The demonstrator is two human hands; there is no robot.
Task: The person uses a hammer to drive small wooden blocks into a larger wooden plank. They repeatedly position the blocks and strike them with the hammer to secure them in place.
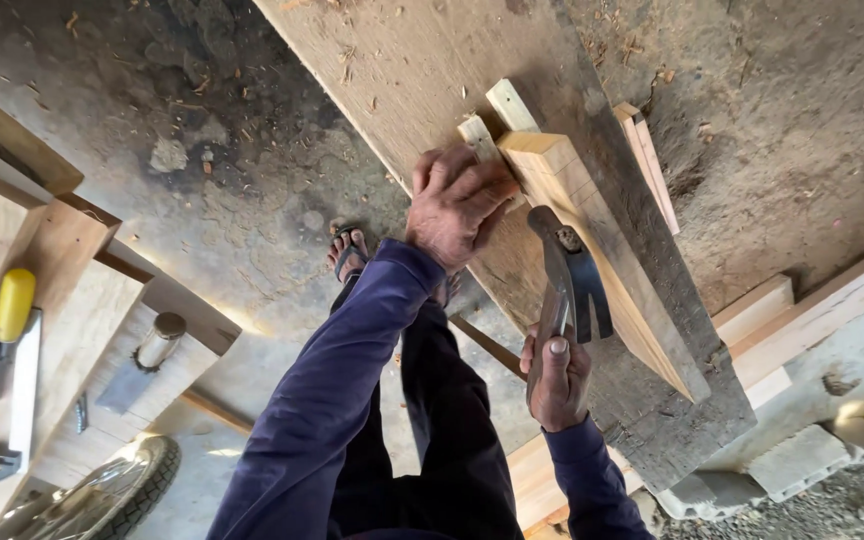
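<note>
Big weathered plank (422, 60) runs diagonally from upper left to lower right across the concrete floor (202, 180), shavings scattered over both. On top of it lies the pale wood block (592, 240), long axis parallel to the plank, near end at upper left under the hand, far end pointing lower right; two thin pale strips (497, 115) stick out just beyond its upper end, and another slim strip (649, 165) lies beside it along the plank's right edge. Left hand (455, 205) presses down on the block's upper end, fingers curled over the wood and the strips, gripping them flat against the plank. Right hand (558, 385) is wrapped closed around the handle of an adze-type tool (570, 280), thumb on top; the handle rises from the fist towards the upper left, dark metal blade sits against the block's left face, edge pointing down-right. Sandalled foot (349, 250) stands on the floor just left of the plank. Far left: stepped wooden boards (82, 290) carrying a yellow-handled tool (12, 305), a try square (22, 385) and a chisel (142, 365). Tyre (132, 490) at bottom left.
</note>
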